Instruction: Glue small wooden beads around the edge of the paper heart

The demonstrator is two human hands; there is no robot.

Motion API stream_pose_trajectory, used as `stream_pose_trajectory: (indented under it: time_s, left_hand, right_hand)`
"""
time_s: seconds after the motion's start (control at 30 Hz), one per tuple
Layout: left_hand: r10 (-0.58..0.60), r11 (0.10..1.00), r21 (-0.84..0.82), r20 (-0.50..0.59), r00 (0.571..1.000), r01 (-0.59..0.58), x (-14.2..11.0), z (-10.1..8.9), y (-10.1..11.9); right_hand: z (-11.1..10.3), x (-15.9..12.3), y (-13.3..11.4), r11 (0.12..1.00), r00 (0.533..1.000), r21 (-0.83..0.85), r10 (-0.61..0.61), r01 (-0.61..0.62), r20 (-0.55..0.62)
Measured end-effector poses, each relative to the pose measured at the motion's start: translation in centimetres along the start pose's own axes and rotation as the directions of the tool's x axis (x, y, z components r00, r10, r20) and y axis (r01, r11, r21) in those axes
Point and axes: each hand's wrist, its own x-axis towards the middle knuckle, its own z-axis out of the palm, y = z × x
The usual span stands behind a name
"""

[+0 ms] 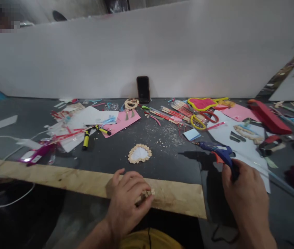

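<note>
beige piece [150,192]: grasped in left hand [128,190], at wood strip [178,193], mostly hidden | glue gun [219,149]: grasped in right hand [249,193], aimed left over surface [110,152] | hold piece steady, keep left hand clear of nozzle [196,143] | lying ahead on surface: beige-rimmed oval [139,154]

The left hand [130,195] is turned back-up, its fingers [134,180] curling over and the thumb [146,204] drawn in toward them as in a pinch; the little finger [118,175] stands apart from the other 3. The left forearm [95,237] slants in from the lower edge. The right hand [247,193], well apart, is closed in a grip, its wrist [259,224] leaning leftward.
</note>
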Motion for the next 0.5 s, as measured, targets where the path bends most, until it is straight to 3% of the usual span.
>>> stream_pose_trajectory:
  time_s: [0.2,0.3,0.4,0.43,0.5]
  left_hand:
    - [-0.025,0.999,-0.041,-0.075,0.997,0.022,-0.2,-0.3,-1.6]
    - [-0.025,0.999,-0.037,-0.061,0.998,0.023,-0.1,-0.3,-2.4]
    - [-0.005,0.999,-0.043,-0.056,0.998,0.003,0.2,-0.5,-3.1]
    - [0.0,0.999,-0.05,-0.062,0.998,-0.003,0.3,-0.5,-3.3]
    - [0.009,0.998,-0.065,-0.074,0.997,-0.014,0.4,-0.5,-3.6]
  right_hand:
    - [0.4,0.7,1.5,0.99,0.999,-0.139,-0.033,0.037,0.033]
    - [-0.7,0.6,-0.1,0.993,0.999,-0.108,-0.043,0.043,0.005]
    - [-2.4,-0.3,-4.0,0.969,0.988,0.198,-0.154,0.149,0.013]
    - [-2.8,-0.7,-5.6,0.903,0.965,0.365,-0.26,0.226,0.046]
    - [-3.4,-1.7,-8.8,0.759,0.896,0.616,-0.403,0.214,0.186]
